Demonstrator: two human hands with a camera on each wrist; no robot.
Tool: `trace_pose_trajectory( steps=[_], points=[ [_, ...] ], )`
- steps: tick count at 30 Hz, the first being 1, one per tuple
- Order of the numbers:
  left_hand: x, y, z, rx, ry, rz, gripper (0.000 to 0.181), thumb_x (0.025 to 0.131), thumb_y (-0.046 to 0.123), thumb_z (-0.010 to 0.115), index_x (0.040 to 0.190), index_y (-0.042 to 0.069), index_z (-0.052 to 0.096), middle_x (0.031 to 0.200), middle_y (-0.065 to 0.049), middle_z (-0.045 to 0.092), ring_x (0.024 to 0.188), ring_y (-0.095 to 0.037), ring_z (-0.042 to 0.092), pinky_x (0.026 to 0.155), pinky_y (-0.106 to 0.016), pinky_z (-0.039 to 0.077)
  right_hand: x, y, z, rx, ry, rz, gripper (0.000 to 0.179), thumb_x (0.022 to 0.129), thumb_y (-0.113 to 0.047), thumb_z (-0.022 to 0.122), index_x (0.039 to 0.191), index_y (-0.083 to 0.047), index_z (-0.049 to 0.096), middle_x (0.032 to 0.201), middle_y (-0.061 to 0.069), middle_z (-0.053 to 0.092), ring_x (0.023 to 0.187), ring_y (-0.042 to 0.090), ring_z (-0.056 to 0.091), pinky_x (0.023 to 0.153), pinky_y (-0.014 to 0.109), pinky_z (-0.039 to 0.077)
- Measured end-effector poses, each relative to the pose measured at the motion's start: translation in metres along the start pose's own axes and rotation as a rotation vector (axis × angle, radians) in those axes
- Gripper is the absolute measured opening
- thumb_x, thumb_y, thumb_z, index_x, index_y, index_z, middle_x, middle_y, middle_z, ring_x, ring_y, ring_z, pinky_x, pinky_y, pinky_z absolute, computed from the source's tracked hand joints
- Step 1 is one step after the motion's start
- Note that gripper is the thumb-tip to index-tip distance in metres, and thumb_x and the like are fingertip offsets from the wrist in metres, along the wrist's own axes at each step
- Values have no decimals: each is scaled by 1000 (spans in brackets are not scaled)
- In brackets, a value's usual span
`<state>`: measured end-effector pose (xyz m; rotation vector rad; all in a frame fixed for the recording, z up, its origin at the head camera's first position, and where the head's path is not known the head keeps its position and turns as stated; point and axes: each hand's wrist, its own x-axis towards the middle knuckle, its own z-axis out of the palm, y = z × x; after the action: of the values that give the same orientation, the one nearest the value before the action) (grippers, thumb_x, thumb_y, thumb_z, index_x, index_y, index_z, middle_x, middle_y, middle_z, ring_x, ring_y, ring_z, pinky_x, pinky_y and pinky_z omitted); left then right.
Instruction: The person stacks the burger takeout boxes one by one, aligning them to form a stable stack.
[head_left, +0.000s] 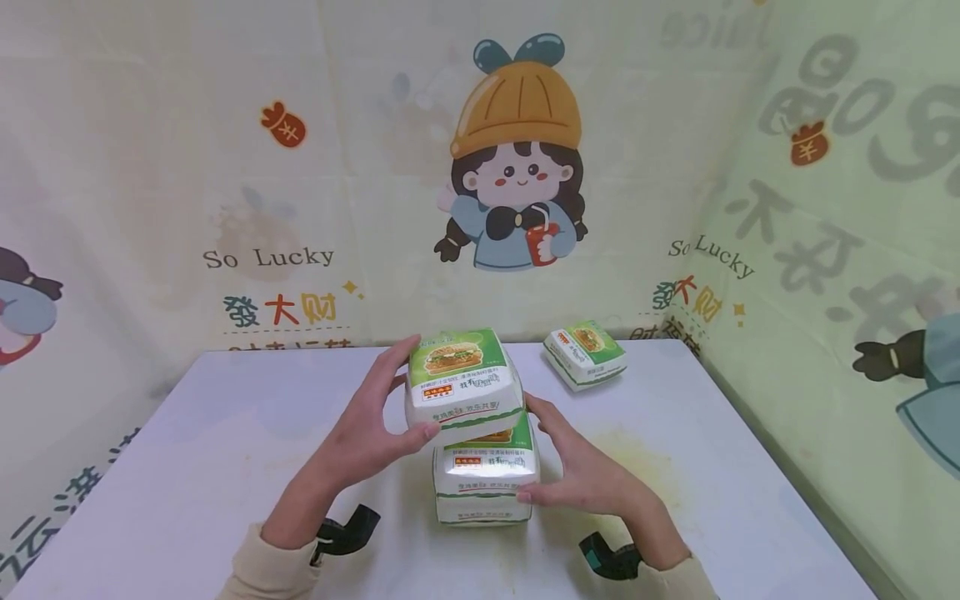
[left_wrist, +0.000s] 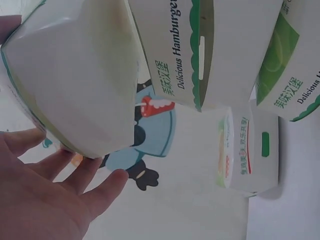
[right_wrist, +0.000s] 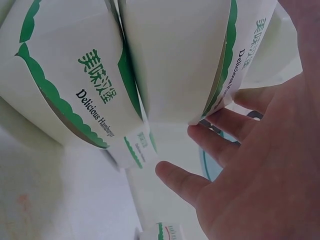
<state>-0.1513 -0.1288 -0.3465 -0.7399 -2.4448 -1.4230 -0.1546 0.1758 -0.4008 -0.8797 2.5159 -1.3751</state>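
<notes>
My left hand [head_left: 367,433] grips a white-and-green hamburger box [head_left: 465,392] by its left side, thumb on the front and fingers toward the back. Below it sits another hamburger box [head_left: 487,462], which my right hand [head_left: 592,475] holds at its right side. In the left wrist view, background shows between the upper box [left_wrist: 70,75] and the one under it [left_wrist: 170,50], so they stand partly apart. A lower hamburger box [right_wrist: 90,85] lies beneath in the right wrist view. My right fingers [right_wrist: 215,142] touch the edge of the middle box [right_wrist: 180,60], with the thumb mostly out of frame.
A separate hamburger box [head_left: 585,358] lies at the back right of the white table [head_left: 300,400]. In the right wrist view, a smaller-looking box [right_wrist: 140,145] shows beyond the lower one. A printed cloth [head_left: 375,167] hangs behind the table.
</notes>
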Motion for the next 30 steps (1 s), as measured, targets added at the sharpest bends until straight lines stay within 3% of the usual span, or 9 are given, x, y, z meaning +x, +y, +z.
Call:
trace_pose_trajectory(
  steps=[3, 10, 14, 21, 30],
  points=[
    [1, 2, 1, -16, -25, 20, 95, 80, 22, 79, 157, 23, 23, 157, 7, 30, 140, -16, 34, 113, -54, 38, 0, 1, 0, 2, -1, -22, 102, 75, -42, 84, 153, -40, 19, 154, -15, 29, 146, 17, 27, 116, 61, 28],
    [0, 4, 3, -31, -85, 63, 96, 79, 22, 79, 156, 34, 22, 159, 2, 29, 142, -15, 31, 114, -58, 35, -2, 0, 0, 27, -8, -4, 100, 75, -40, 85, 152, -41, 20, 152, -15, 32, 145, 21, 32, 115, 63, 29],
    [-2, 4, 4, -41, -107, 91, 97, 79, 22, 79, 156, 33, 21, 159, 5, 27, 141, -15, 31, 113, -58, 35, -2, 1, 0, 36, -13, -7, 99, 75, -38, 85, 151, -40, 21, 149, -16, 36, 141, 18, 37, 113, 64, 31],
    [-3, 1, 9, -102, -149, 94, 96, 79, 24, 79, 156, 33, 22, 160, 8, 26, 141, -17, 33, 112, -63, 34, -1, 1, 1, 8, -17, -33, 98, 75, -37, 85, 151, -38, 22, 150, -16, 36, 140, 13, 36, 115, 56, 33],
    [-5, -4, 19, -167, -138, 94, 98, 78, 22, 79, 157, 30, 21, 162, 2, 23, 144, -17, 29, 113, -64, 32, -1, 1, 0, 26, -24, -5, 99, 74, -34, 85, 150, -39, 22, 149, -16, 36, 137, 12, 38, 115, 51, 33]
  ],
)
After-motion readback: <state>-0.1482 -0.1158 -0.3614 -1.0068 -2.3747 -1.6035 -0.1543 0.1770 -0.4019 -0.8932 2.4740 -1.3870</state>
